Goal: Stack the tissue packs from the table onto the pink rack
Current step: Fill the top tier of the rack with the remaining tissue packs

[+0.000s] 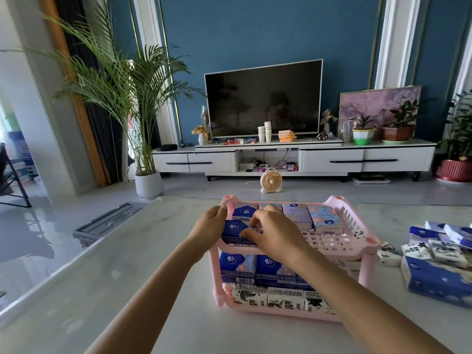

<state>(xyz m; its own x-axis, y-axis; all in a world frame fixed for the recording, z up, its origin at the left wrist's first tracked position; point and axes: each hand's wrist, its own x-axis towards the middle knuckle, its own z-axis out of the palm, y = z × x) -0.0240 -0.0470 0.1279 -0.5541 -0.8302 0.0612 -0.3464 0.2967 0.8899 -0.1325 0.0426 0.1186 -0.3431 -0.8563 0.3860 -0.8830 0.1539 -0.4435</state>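
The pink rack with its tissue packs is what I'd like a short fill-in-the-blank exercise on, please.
1. The right hand grips a dark blue pack on the ____ shelf of the pink rack.
2. The loose packs on the table lie to the rack's ____.
3. The lowest packs in the rack are black and ____.
Missing: top; right; white.

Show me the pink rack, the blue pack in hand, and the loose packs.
pink rack (pixel 370 247): head view, right front corner.
blue pack (pixel 231 232): head view, printed top face.
loose packs (pixel 434 279): head view, large blue pack's side.

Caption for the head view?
Left hand and right hand hold a blue tissue pack on top of the pink rack.
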